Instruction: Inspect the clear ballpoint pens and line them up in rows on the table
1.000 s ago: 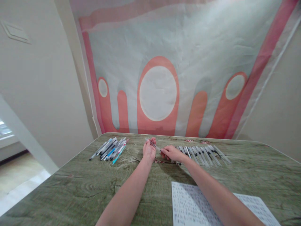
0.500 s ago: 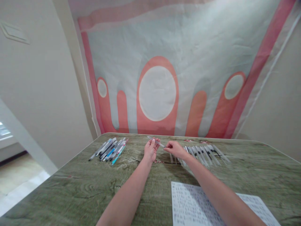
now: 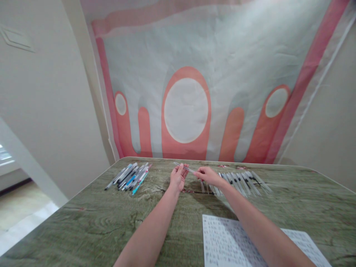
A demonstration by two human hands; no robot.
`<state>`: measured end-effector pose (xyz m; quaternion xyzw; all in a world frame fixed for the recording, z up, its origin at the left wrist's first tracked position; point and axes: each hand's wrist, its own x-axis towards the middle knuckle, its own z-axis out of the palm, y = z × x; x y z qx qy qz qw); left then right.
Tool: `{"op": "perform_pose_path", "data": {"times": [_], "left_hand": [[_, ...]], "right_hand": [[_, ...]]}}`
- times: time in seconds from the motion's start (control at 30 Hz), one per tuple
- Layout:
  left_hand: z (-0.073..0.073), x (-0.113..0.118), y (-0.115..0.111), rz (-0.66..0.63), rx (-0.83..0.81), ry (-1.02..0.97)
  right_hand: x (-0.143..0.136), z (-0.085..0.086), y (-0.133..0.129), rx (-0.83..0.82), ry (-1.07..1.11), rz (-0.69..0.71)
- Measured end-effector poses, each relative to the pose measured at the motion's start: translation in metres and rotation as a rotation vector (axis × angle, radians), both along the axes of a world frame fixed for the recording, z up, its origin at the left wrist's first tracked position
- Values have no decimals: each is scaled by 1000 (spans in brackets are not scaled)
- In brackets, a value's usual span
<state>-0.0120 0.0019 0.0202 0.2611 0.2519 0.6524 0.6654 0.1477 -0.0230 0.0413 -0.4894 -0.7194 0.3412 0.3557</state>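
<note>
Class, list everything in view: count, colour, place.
table: one, grey-green, below
held pen: one, clear, centre
pen pile: many, mixed colours, table's left
pen row: many, mostly clear, table's right
paper: count unclear, white, near right
backdrop: one, grey-pink, behind
wall plate: one, pale, upper left
walls: two, pale, both sides
floor: one, tan, lower left
window: one, whitish, left edge
left hand: one, on held pen
right hand: one, on held pen
arms: two, bare, over table

I see a handwritten sheet (image 3: 221, 237) nearer my camera than the right hand (image 3: 207, 175). Beyond it and the left hand (image 3: 178, 178) I have a coral-and-grey backdrop (image 3: 186, 111); well to the left of both, a pale wall (image 3: 50, 92) bears a rectangular plate (image 3: 17, 38).
</note>
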Motion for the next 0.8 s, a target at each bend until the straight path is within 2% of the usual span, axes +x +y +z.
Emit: {"op": "perform_pose_path", "data": {"times": [0.1, 0.3, 0.47, 0.67, 0.8], "left_hand": [[-1, -1, 0, 4, 0, -7], [-2, -1, 0, 18, -13, 2], [-2, -1, 0, 29, -21, -3], [-4, -1, 0, 38, -2, 2], [-4, -1, 0, 50, -13, 11]], "right_hand": [[-1, 1, -1, -114, 44, 80], [0, 0, 0, 39, 16, -4], [-1, 1, -1, -129, 26, 50], [0, -2, 0, 67, -51, -16], [-2, -3, -1, -54, -37, 60]]}}
